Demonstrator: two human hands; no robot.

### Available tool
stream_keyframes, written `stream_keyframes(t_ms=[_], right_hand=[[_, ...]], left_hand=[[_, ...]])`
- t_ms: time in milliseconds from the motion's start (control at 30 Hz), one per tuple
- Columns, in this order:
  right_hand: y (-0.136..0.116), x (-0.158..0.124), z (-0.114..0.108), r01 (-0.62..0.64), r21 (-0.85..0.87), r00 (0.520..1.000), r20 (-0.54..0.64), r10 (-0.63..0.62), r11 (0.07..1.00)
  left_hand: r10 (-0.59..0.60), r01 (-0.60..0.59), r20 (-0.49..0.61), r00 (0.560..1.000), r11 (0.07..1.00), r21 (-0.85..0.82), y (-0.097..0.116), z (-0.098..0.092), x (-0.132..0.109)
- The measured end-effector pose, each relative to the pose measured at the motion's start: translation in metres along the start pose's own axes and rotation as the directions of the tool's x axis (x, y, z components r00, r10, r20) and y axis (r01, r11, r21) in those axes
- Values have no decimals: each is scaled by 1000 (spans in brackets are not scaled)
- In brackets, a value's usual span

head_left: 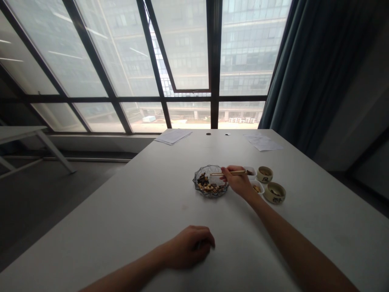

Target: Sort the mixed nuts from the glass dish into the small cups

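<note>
Left hand loosely curled on the white table, empty. Cut-glass dish of nuts at 9 o'clock from right hand, which pinches wooden chopsticks, tips over the dish (nothing seen between them). Small white dishes and ceramic cups at 3 o'clock.

Head camera, facing forward and down over white table toward window.

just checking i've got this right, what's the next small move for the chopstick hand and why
Probably move the chopsticks in the right hand toward the nuts and lower them: their tips seem to hang over the bare part of the glass plate, while the nuts lie heaped toward its near left side.
</note>
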State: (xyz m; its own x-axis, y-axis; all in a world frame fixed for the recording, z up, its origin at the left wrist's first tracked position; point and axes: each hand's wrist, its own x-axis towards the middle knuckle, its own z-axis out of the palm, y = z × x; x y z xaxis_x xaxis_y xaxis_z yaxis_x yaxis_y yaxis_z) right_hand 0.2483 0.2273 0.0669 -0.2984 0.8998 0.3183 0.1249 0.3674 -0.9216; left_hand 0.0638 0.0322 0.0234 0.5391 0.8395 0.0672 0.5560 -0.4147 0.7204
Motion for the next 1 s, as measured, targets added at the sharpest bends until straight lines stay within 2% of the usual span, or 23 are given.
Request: stream_keyframes(t_ms=[100,267,333,433,567,667,767,900,1000], right_hand=[[-29,5,-28,6,-26,999,-47,-7,1000],[-79,0,-101,-9,-103,982,-187,-10,995],[-86,-6,-127,-32,-136,970,-241,-1,990],[-83,-13,-151,-19,-198,987,-158,-13,980],[-70,-16,-149,-73,-262,997,-4,74,962],[-67,-13,-140,16,-278,999,34,-6,961],[-72,-13,-137,84,-258,996,-20,-92,962],[-83,-15,-133,4,-213,992,-124,-31,977],[-87,-16,-118,-18,-215,984,-175,-21,976]], left_hand=[[-1,1,4,1000,1000,0,1,0,0],[-15,15,3,1000,1000,-1,1,0,0],[-21,21,3,1000,1000,-3,0,1,0],[-24,24,0,1000,1000,-1,-2,1,0],[-36,36,16,999,999,7,-2,0,0],[-52,51,23,998,999,17,-1,-1,0],[-59,59,27,998,998,12,0,-1,0],[-50,50,23,998,999,10,1,-1,0],[-36,36,19,999,999,21,0,-1,0]])
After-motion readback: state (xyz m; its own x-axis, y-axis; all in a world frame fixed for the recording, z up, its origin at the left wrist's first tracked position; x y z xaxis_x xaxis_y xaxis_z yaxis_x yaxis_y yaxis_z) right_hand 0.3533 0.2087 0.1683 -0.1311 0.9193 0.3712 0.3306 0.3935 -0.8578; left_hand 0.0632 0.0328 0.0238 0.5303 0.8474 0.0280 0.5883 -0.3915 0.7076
